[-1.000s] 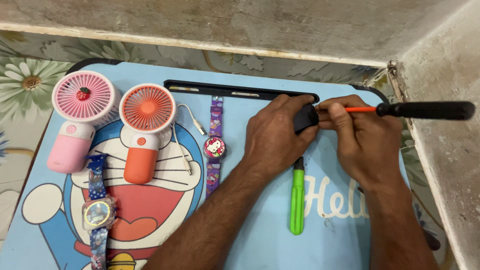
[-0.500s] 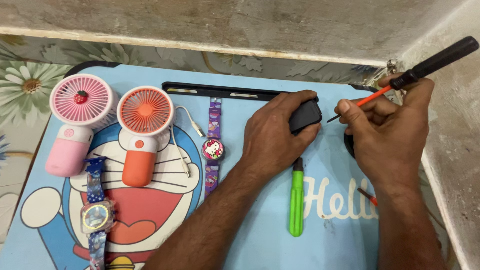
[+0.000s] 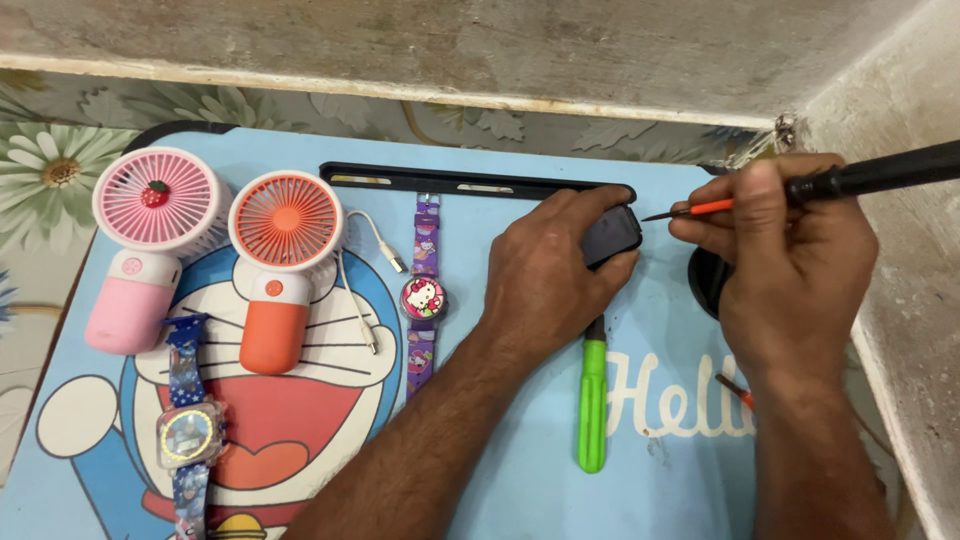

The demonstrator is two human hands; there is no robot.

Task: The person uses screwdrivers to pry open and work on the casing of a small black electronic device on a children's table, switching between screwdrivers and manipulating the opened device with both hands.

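Two hands busy: left hand [image 3: 545, 275] clamps a small black device [image 3: 610, 233] on the blue table [image 3: 520, 470], right hand [image 3: 790, 265] grips a soldering iron [image 3: 850, 180], tip just beside it. Looks like the approach step; touching the tip down would call for a steady hold.

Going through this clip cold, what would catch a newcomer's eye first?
Probably the two hands at centre right: the left hand grips a small dark device on the blue cartoon table, while the right hand aims a black-handled, orange-necked tool at it. To the left lie a pink fan and an orange fan; a green-handled screwdriver lies below the device.
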